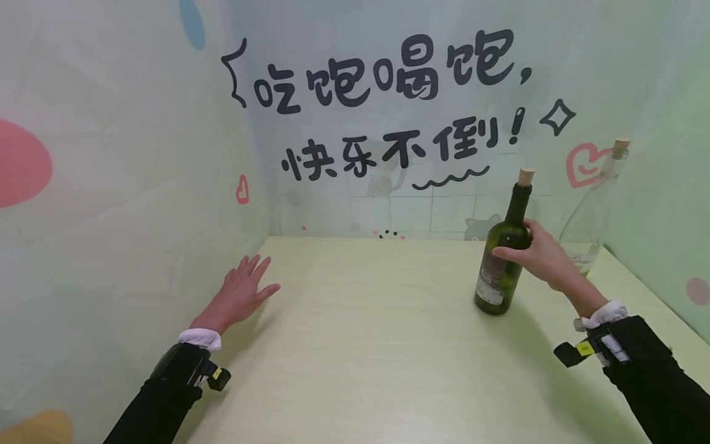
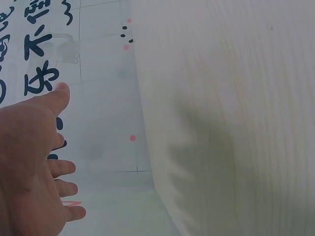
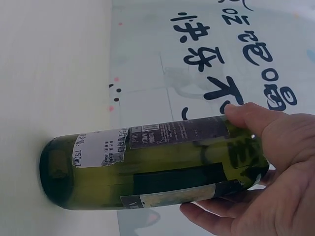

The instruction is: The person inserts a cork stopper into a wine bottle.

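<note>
My right hand (image 1: 546, 259) grips a dark green wine bottle (image 1: 493, 271) round its upper body, the thumb on one side and the fingers on the other. A cork (image 1: 526, 177) sits in the bottle's mouth. In the right wrist view the bottle (image 3: 172, 169) shows a white label with print and a dark label above it. It stands nearly upright, its base at the tabletop; whether it touches is hard to tell. On the left, my left hand (image 1: 235, 299) hovers above the table with its fingers spread, holding nothing. The left wrist view shows this hand (image 2: 29, 157) with its shadow on the wood.
Behind my right hand stands a clear glass bottle (image 1: 590, 216) with a cork, partly hidden by the hand. The pale wooden table (image 1: 360, 333) meets a back wall (image 1: 333, 209) with large black lettering. Side walls (image 1: 127, 185) bound it left and right.
</note>
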The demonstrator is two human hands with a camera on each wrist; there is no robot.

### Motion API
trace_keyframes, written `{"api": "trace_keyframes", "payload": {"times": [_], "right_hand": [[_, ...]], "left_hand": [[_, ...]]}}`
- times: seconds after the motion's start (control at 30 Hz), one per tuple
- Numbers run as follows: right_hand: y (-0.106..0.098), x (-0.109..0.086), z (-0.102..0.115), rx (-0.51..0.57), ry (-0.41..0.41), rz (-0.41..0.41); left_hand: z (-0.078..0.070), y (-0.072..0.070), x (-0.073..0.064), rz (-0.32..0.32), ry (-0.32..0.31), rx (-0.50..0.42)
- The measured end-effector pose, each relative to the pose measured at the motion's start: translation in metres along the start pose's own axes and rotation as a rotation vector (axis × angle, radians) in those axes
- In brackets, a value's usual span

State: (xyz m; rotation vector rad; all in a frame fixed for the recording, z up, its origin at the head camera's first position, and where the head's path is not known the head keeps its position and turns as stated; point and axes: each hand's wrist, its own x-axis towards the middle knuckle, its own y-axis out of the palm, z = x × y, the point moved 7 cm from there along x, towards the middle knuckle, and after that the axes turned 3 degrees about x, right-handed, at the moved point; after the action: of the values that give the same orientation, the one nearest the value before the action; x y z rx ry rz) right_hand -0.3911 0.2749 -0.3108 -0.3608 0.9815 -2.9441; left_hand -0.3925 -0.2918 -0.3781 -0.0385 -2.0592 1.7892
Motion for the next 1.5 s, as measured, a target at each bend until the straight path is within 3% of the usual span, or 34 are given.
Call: {"api": "trace_keyframes", "payload": {"times": [0.37, 0.63, 1.5], "right_hand": [[-0.022, 0.014, -0.022, -0.042, 0.044, -0.093], [-0.031, 0.026, -0.033, 0.005, 0.086, -0.101], [-0.05, 0.045, -0.045, -0.06, 0.15, -0.141]], "left_hand": [[0.002, 0.003, 0.001, 0.004, -0.006, 0.006], [0.001, 0.004, 0.002, 0.004, -0.006, 0.0], [0.0, 0.008, 0.0, -0.002, -0.008, 0.001]]}}
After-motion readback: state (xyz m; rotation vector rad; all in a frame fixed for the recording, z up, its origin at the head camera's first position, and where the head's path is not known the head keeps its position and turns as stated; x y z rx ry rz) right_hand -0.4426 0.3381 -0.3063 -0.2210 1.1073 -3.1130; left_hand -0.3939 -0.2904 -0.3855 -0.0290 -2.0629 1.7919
